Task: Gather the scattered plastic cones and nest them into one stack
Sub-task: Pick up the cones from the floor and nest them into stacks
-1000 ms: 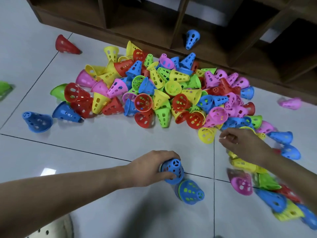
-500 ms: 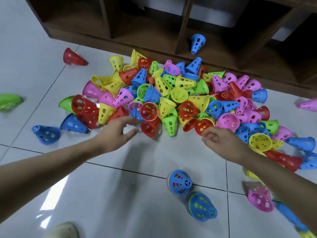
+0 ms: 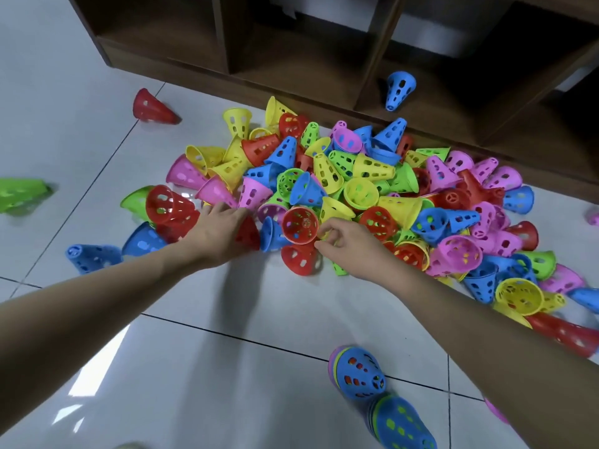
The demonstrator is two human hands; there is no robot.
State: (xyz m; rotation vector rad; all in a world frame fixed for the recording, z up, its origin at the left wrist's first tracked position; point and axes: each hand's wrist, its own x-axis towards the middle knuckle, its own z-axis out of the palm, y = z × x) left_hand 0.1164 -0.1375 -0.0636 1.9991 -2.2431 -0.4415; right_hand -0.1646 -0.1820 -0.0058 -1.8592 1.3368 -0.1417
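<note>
Both hands have pushed further into the cone pile [image 3: 356,196] since half a second back — the left hand [image 3: 220,231] now lies flat over a red cone [image 3: 248,233], fingers straight, gripping nothing, while the right hand [image 3: 351,244] curls thumb and forefinger near the rim of a red cone lying mouth-up [image 3: 299,224], not clearly pinching yet. These look light, stiff, slick plastic — grab by the wide rim. The started stack [image 3: 358,377] lies on the tile floor [image 3: 194,367], well behind both hands.
</note>
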